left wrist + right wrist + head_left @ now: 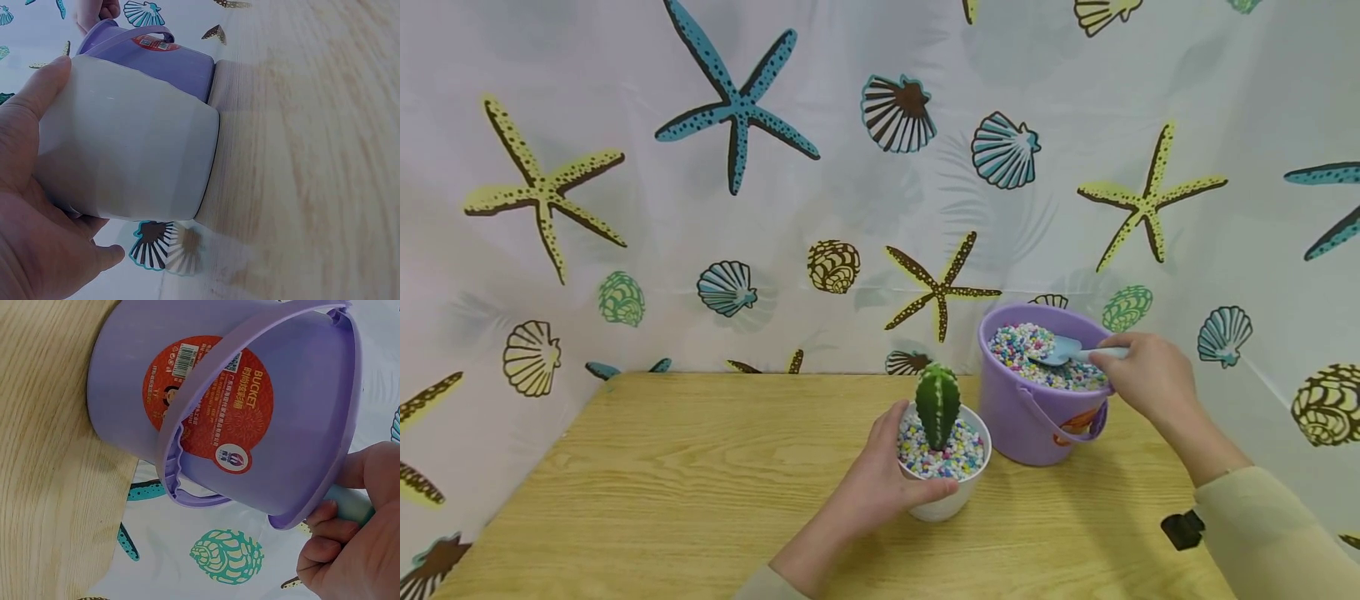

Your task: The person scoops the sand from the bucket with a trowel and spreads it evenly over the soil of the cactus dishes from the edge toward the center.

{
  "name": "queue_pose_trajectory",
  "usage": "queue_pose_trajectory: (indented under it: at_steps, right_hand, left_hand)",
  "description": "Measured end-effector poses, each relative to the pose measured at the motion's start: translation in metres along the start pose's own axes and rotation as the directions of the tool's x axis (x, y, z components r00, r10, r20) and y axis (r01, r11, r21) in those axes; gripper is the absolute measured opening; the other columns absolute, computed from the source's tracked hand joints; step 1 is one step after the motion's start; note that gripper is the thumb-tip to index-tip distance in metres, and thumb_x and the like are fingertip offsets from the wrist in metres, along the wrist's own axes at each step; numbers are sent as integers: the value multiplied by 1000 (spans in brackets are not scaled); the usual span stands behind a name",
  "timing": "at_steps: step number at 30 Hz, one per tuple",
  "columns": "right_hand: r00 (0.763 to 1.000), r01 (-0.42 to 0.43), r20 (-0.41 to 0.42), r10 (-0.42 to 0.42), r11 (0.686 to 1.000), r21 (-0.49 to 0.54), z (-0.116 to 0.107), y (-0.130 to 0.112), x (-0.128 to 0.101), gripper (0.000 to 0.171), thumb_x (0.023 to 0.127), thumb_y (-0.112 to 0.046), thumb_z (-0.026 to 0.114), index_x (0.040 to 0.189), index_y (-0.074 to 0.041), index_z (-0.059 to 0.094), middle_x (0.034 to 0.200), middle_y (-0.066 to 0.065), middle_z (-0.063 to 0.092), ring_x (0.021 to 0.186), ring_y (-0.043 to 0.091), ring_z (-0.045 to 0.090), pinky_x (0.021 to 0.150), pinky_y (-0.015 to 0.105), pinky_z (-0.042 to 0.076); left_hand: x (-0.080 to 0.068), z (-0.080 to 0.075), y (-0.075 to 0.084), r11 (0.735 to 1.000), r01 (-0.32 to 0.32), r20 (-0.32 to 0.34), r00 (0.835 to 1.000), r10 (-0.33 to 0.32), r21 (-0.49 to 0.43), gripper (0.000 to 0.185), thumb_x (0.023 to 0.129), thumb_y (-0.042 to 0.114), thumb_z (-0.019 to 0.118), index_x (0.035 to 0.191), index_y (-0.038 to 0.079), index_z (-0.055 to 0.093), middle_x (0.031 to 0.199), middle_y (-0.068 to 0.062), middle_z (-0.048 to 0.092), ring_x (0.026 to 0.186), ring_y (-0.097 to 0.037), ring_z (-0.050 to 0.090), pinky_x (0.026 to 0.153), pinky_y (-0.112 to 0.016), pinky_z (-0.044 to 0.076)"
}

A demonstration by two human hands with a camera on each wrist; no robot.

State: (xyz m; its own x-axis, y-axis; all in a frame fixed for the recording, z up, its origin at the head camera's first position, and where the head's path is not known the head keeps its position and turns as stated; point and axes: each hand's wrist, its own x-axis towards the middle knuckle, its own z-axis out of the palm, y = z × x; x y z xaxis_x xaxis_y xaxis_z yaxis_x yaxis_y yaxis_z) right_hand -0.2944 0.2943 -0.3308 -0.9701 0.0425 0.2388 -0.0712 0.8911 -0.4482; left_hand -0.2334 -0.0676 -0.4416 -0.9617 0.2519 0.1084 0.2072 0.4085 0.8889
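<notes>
My left hand (pixel 876 471) holds a white flowerpot (pixel 942 505) around its side, thumb toward the front. A green cactus (pixel 937 408) stands upright in it, with small multicoloured pebbles around its base. In the left wrist view, the pot (pixel 134 140) rests on the table. My right hand (pixel 1150 375) grips the handle of a light blue toy shovel (pixel 1060 352) over the rim of a purple bucket (pixel 1011 417). The shovel's blade lies among the pebbles (pixel 1011 346) inside. Seen from the right wrist, the bucket wall hides the blade, and only the handle (pixel 350 505) shows.
The wooden table (pixel 700 475) reaches back to a curtain (pixel 820 200) printed with starfish and shells. The bucket's handle (pixel 178 419) hangs down in front of a red label (pixel 206 400). A small black object (pixel 1182 530) is by the right sleeve.
</notes>
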Motion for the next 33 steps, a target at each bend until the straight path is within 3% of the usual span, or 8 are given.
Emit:
queue_pose_trajectory:
  at_steps: [5, 8, 14, 21, 33]
  right_hand:
    - [998, 58, -26, -60, 996, -67, 4, -2, -1, 37, 109, -28, 69, 130, 2, 77, 60, -2, 57, 55, 19, 49, 51, 33, 37]
    - [996, 78, -37, -82, 992, -95, 6, -2, -1, 36, 109, -27, 70, 130, 2, 77, 57, -2, 54, 53, 19, 48, 50, 34, 36]
    - [998, 57, -32, -59, 997, -61, 7, 1, -1, 36, 108, -29, 70, 128, 0, 78, 66, 1, 64, 59, 20, 54, 53, 35, 39]
    - [1000, 19, -10, -19, 1000, -7, 4, 3, 0, 41, 108, -32, 70, 129, 2, 77, 90, 10, 75, 70, 23, 60, 57, 35, 44]
    - [1000, -5, -20, 6, 1000, 31, 5, 4, -1, 41, 110, -34, 68, 129, 1, 77, 97, 13, 75, 76, 25, 62, 60, 36, 45]
  left_hand:
    - [0, 0, -1, 1000, -12, -2, 1000, 12, 0, 131, 79, 48, 101, 175, 7, 21, 173, -23, 31, 154, -45, 42, 125, -64, 35]
    - [1, 0, -2, 1000, -17, 0, 1000, 17, -1, 131, 79, 47, 101, 175, 6, 21, 173, -23, 30, 154, -45, 41, 126, -63, 35]
    - [0, 0, -1, 1000, -20, -1, 1000, 20, 1, 131, 79, 47, 101, 174, 5, 21, 173, -24, 31, 153, -45, 42, 125, -63, 35]
    - [-1, 1, -1, 1000, -22, -3, 1000, 22, 4, 132, 79, 47, 101, 175, 5, 21, 173, -24, 31, 153, -45, 42, 125, -63, 35]
    - [1, 2, -3, 1000, -24, -9, 1000, 24, 9, 133, 79, 49, 101, 175, 6, 21, 174, -23, 31, 154, -44, 41, 126, -63, 35]
